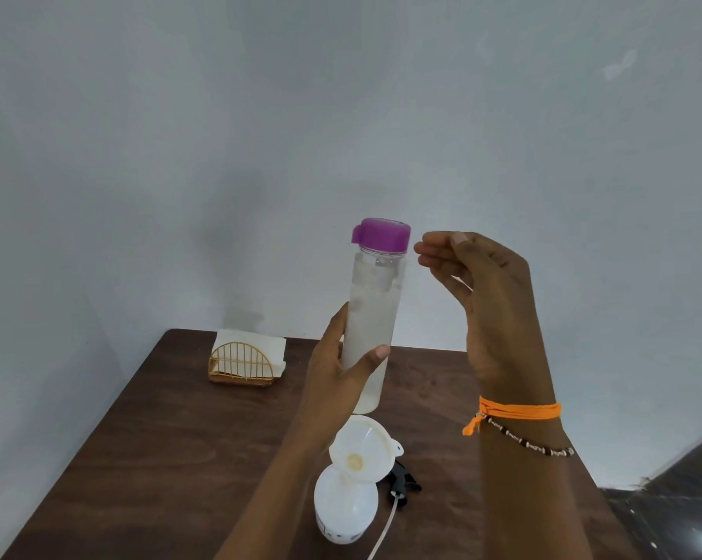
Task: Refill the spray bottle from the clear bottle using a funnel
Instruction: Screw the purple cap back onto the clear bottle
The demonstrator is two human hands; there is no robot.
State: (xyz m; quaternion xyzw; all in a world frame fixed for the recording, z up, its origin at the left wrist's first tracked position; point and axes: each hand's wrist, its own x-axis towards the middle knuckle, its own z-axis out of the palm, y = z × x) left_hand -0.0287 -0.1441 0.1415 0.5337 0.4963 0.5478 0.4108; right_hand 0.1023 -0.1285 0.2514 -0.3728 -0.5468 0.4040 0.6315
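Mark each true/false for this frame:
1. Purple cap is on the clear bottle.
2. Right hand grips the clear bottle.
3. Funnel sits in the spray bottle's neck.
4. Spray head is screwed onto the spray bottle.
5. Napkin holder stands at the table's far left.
1. True: the purple cap is on the clear bottle.
2. False: the left hand grips it; the right hand is beside the cap and holds nothing.
3. True: the funnel sits in the neck of the spray bottle.
4. False: the spray head lies on the table beside the bottle.
5. True: the napkin holder stands there.
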